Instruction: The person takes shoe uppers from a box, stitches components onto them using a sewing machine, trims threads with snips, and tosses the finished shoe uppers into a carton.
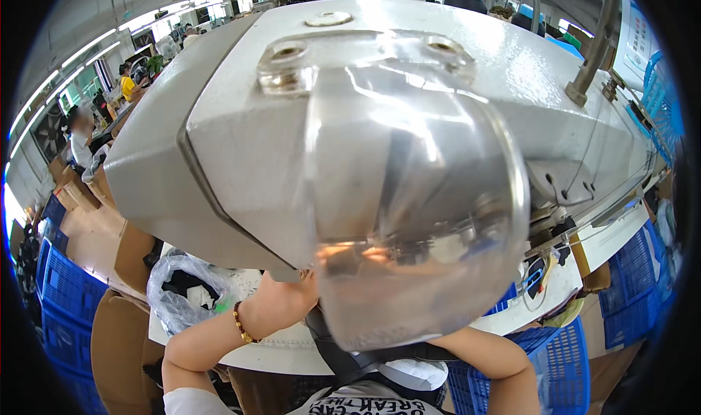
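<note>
Inspector: Begin with edges and working room.

Observer: The white table (272, 358) carries the sewing machine (248, 130), whose pale body occupies most of the space above it. The table's near edge curves close to the wearer's body. A clear plastic bag (164, 298) with dark and white contents sits at the left end. Between that bag and the middle of the near edge, a strip of bare tabletop shows under the left forearm. At the right, a blue basket (573, 367) stands beyond the near edge, close to the right forearm (493, 351) — room on that side is tighter.

Inspector: And the hands?

Observer: The left hand (288, 297) is raised to the machine's lower edge, beside the clear shield (416, 159). Its fingers are mostly covered — I cannot tell whether they are clenched, released or gripping anything. The right hand is hidden behind the shield; its grip cannot be determined either.

Inspector: The item nearest them?

Observer: Black cloth (323, 336), at the middle of the near edge, just below and right of the left hand. Contact with the fingers cannot be confirmed.
</note>
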Tool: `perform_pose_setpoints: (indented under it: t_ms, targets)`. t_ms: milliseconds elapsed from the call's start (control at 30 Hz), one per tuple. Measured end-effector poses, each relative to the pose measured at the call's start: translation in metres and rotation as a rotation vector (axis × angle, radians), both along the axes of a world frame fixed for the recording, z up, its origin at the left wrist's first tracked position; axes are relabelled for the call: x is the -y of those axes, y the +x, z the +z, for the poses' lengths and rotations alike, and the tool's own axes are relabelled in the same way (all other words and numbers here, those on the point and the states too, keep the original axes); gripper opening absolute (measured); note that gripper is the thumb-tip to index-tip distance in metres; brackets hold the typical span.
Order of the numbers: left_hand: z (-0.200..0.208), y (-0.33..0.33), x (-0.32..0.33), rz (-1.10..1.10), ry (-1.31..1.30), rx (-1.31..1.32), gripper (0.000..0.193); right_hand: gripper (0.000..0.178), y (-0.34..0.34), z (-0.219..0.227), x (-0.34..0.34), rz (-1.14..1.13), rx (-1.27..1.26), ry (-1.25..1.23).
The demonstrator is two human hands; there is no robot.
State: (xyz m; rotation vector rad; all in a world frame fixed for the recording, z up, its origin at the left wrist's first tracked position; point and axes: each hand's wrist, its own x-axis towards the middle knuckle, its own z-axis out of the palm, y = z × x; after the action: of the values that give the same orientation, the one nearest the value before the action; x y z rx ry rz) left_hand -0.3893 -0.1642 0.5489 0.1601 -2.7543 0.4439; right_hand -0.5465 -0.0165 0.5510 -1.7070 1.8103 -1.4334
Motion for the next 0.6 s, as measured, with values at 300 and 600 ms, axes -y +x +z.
perform_pose_setpoints:
  t_ms: [300,600]
  targets:
    - [0.016,-0.002,-0.005,-0.066,-0.052,-0.22,0.038,0.02,-0.004,0.001,0.003,-0.047,-0.105,0.119]
    - [0.017,-0.005,-0.002,-0.059,0.434,-0.185,0.036,0.029,-0.006,0.002,0.004,-0.032,-0.031,0.0]
